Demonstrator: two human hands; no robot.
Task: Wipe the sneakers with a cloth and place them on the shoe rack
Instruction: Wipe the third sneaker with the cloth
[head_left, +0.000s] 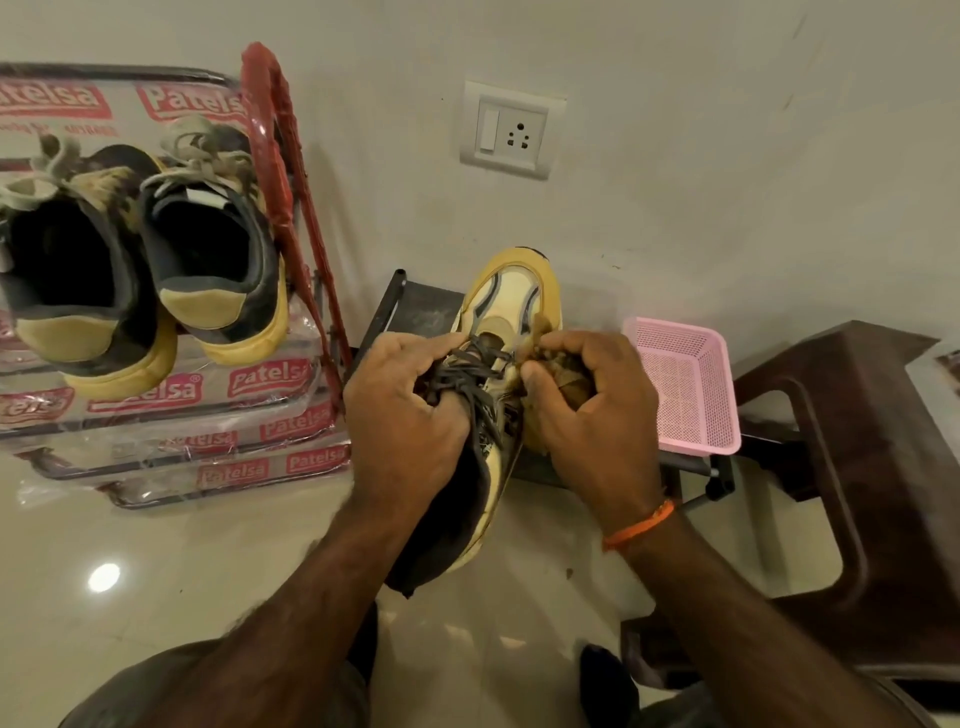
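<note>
- Left hand (410, 410) is gripping the yellow sneaker (511, 291) at its laces, toe pointing far.
- Right hand (587, 400) is clutching a brown cloth (563, 371) against the sneaker's right side.
- Two sneakers (140, 249) are sitting on the shoe rack (291, 171), far left.

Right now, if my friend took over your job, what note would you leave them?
Left hand: gripping the sneaker at its laces.
Right hand: pressing the brown cloth on that sneaker's side.
Two sneakers already sit on the shoe rack, left.
Done: those two appear finished.
Left: finish wiping this one, then rack it.
</note>
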